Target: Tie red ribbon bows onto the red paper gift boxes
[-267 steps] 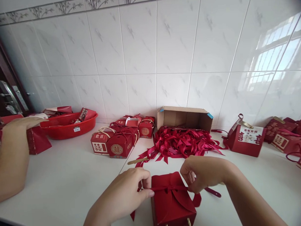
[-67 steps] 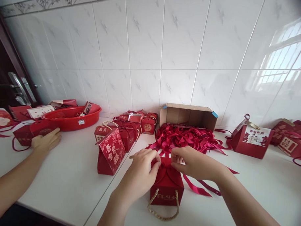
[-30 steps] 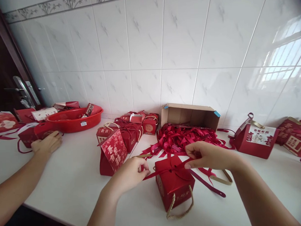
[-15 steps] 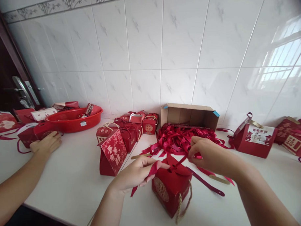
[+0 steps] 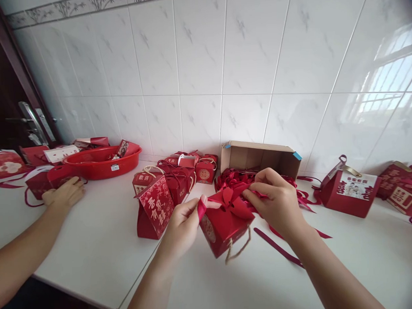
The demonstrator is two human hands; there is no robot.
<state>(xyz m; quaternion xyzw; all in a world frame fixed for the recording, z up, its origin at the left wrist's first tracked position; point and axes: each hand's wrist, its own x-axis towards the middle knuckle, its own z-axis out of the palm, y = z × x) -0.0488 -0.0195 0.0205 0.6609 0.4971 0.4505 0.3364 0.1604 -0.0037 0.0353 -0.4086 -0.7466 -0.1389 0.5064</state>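
A red gift box [image 5: 217, 237] with a petal-shaped top and a twisted rope handle [image 5: 239, 251] hangs tilted between my hands, seemingly lifted off the table. My left hand [image 5: 184, 218] is closed on a dark red ribbon [image 5: 201, 208] at the box's left side, the ribbon wrapped over the fingers. On the other side, my right hand [image 5: 273, 195] pinches the ribbon close to the petals. Behind it lies a heap of red ribbons [image 5: 227, 178], spilling from an open cardboard box [image 5: 260, 155].
To the left, another person's hand [image 5: 67, 191] touches a red box near a red plastic basin [image 5: 101, 169]. A red house-shaped box [image 5: 154, 210] and several finished boxes [image 5: 206, 168] stand left of centre. Another red box [image 5: 349, 190] stands at right. A dark strap [image 5: 278, 247] lies on the table [image 5: 264, 287].
The gift box has risen and tilted, with its ribbon drawn taut between my hands. My right hand has turned and come lower, closer to the petals. The other person's hand stays put.
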